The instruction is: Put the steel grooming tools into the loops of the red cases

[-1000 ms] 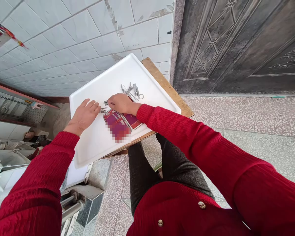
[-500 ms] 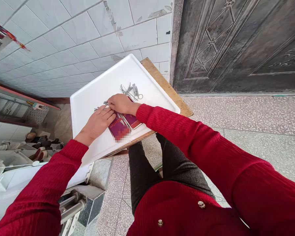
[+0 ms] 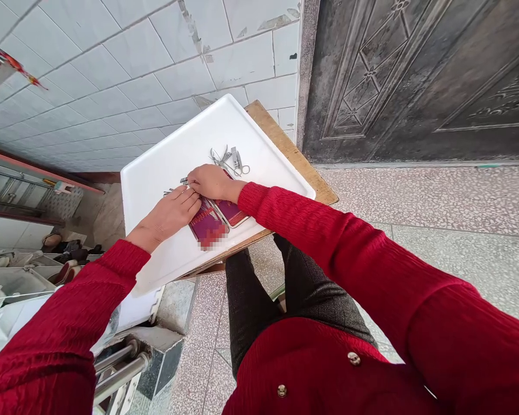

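An open manicure case (image 3: 208, 226) with a purple and red lining and a row of loops lies on a white board. My left hand (image 3: 173, 208) rests across the upper part of its left half, fingers stretched out and thumb hidden. Meeting its fingertips is my right hand (image 3: 211, 183), bent in a pinch over the case's upper edge; whatever it grips is hidden beneath the fingers. A small metal tool (image 3: 184, 181) shows just beyond the fingertips. Past my right hand lie nail clippers (image 3: 234, 154), small scissors (image 3: 242, 169) and other metal tools.
The white board (image 3: 229, 115) sits on a wooden table (image 3: 277, 138) against a tiled wall (image 3: 155, 69). A dark metal door (image 3: 398, 86) stands at the right. Shelves with shoes (image 3: 67, 268) and metal pipes (image 3: 123, 369) are at the lower left.
Both hands stay almost in the same place over the case. My left forearm has shifted slightly to the left, and the whole view has moved a little.
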{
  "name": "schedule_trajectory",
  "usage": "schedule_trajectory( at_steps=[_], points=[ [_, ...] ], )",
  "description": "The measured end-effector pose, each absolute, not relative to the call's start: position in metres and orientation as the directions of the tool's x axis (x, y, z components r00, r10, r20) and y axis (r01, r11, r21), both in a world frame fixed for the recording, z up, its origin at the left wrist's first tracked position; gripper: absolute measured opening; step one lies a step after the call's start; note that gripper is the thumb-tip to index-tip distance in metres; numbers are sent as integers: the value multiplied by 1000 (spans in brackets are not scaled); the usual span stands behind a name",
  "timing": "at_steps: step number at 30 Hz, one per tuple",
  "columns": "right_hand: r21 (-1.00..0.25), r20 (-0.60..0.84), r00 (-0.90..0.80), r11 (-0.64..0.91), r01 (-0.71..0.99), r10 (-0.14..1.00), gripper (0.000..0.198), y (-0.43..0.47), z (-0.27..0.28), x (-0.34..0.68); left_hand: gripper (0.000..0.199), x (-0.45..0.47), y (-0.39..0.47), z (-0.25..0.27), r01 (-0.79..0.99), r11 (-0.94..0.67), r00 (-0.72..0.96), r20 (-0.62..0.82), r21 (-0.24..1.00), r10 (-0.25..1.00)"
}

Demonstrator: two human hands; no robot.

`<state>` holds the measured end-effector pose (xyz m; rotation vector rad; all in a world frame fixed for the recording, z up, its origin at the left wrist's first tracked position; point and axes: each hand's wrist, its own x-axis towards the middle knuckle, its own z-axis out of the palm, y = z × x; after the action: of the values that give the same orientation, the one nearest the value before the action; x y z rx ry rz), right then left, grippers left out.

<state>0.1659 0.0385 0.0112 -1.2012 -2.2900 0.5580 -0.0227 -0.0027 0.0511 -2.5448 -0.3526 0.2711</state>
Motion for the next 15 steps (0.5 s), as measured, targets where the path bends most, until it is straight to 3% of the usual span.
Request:
schedule_trajectory(
  at_steps=[6,15],
  points=[
    [-573,240,-482,523,631,843,30,38,12,166,35,-31,-1,58,211,-786,934,-119,-582,338],
    [-576,230,-476,513,637,849,29,37,12,166,38,-42,10,57,317,-826,907,-105,-466,408]
  ],
)
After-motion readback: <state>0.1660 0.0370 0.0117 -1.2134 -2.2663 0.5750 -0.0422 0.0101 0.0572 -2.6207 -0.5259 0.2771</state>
